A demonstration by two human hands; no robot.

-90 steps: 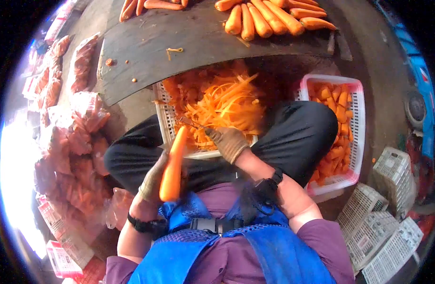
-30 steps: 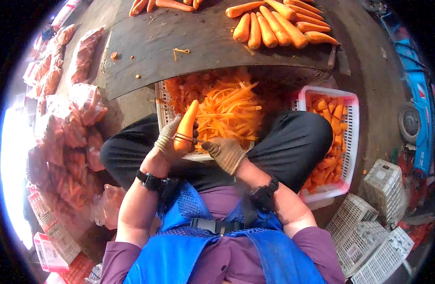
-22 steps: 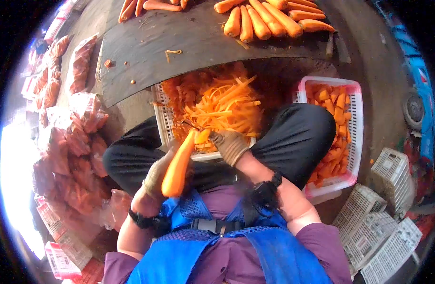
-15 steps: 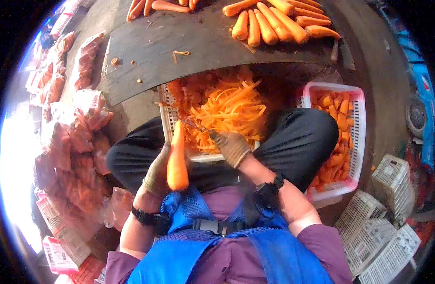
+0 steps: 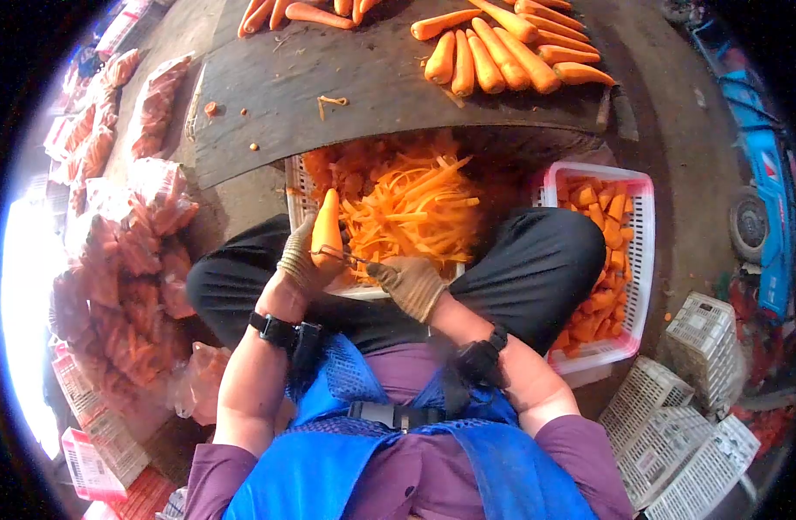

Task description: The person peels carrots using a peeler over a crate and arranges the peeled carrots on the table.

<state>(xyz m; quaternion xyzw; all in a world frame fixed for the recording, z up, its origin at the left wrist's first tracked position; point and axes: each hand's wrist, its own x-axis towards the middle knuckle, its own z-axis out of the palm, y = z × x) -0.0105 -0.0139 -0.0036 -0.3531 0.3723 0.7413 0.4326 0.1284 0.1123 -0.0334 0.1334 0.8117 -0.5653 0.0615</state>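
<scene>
My left hand, in a tan work glove, is closed around a whole orange carrot, its narrow tip pointing away from me. In my gloved right hand is a thin metal peeler, its head against the carrot's thick lower end. Just beyond both hands, long carrot peelings fill a white plastic crate between my legs. The fingers of my left hand are partly hidden behind the carrot.
Whole carrots lie on a dark board ahead. To the right stands a pink-and-white basket of cut carrot chunks, with grey crates behind it. Bagged carrots are piled at left. A blue vehicle stands far right.
My left hand and the carrot have moved forward, away from my body. The peeler, earlier by the carrot's narrow tip, is now at its thick end.
</scene>
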